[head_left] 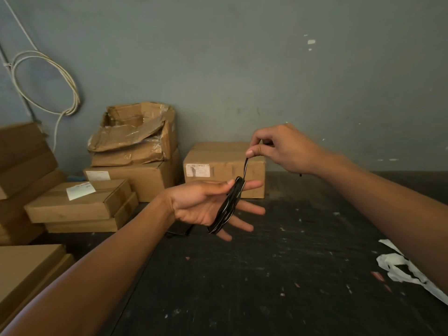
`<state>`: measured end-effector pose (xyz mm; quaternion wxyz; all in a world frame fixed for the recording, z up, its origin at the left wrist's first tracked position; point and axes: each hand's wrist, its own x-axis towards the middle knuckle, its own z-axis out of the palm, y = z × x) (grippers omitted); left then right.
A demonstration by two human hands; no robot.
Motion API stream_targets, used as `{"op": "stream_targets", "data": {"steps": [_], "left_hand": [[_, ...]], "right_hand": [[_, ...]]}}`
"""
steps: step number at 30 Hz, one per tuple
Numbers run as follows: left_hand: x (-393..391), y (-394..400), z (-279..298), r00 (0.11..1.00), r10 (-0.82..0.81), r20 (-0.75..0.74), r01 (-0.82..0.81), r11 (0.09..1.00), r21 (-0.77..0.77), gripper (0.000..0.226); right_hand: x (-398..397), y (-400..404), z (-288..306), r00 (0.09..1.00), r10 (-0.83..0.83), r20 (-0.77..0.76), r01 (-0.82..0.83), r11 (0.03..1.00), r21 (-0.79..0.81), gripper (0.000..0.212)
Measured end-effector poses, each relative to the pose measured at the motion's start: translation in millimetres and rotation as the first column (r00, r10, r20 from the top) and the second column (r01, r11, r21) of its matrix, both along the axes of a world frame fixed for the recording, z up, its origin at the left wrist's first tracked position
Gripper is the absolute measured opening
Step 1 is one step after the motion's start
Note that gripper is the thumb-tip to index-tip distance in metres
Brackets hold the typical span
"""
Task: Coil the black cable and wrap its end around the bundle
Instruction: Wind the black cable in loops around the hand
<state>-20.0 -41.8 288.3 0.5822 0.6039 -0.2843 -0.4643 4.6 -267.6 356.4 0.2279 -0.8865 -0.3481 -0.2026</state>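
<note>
The black cable (226, 209) is wound in several loops around the spread fingers of my left hand (198, 202), which is held palm up at the centre of the view. A short free end of the cable rises from the top of the loops. My right hand (281, 149) pinches that end between thumb and forefinger, just above and to the right of the left hand. The stretch between the two hands is short and taut.
A dark, paint-flecked floor (278, 275) lies below my hands. Cardboard boxes (223, 168) stand against the grey wall, with more stacked at left (80, 202). White paper scraps (402, 267) lie at right. A white cable coil (46, 81) hangs on the wall.
</note>
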Motion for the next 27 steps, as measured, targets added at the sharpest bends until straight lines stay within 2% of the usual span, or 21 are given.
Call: {"op": "stream_targets", "data": {"steps": [4,8,10,14,17,20,22,25,27], "left_hand": [[-6,-6,5,0.995,-0.075,-0.061,0.064,0.984,-0.164,0.063],[-9,-12,5,0.99,-0.114,-0.08,0.084,0.945,-0.315,0.059],[-9,-16,3,0.986,-0.131,-0.099,0.084,0.92,-0.384,0.056],[-5,-21,3,0.982,-0.14,-0.128,0.056,0.86,-0.508,0.052],[-1,-16,2,0.978,-0.109,-0.179,-0.021,0.798,-0.602,0.053],[4,-13,3,0.98,0.002,-0.199,-0.127,0.775,-0.619,0.053],[9,-12,3,0.979,0.062,-0.194,-0.172,0.762,-0.624,0.052],[14,-13,0,0.968,0.134,-0.214,-0.244,0.718,-0.652,0.05],[18,-12,-4,0.952,0.194,-0.235,-0.303,0.692,-0.655,0.049]], "right_hand": [[3,-3,-20,0.97,0.179,-0.163,-0.141,0.965,0.221,0.009],[5,-2,-61,0.918,0.261,-0.297,-0.137,0.914,0.382,0.018],[2,3,-82,0.899,0.305,-0.314,-0.163,0.899,0.407,0.029],[-18,21,-117,0.85,0.421,-0.318,-0.205,0.819,0.536,0.022],[-33,32,-129,0.839,0.399,-0.372,-0.144,0.82,0.554,0.022],[-45,41,-134,0.846,0.361,-0.392,-0.109,0.838,0.535,0.03],[-53,49,-136,0.841,0.358,-0.405,-0.082,0.826,0.558,0.025],[-61,60,-137,0.816,0.358,-0.455,0.001,0.785,0.619,0.023],[-66,65,-137,0.762,0.404,-0.506,0.094,0.704,0.704,0.021]]}}
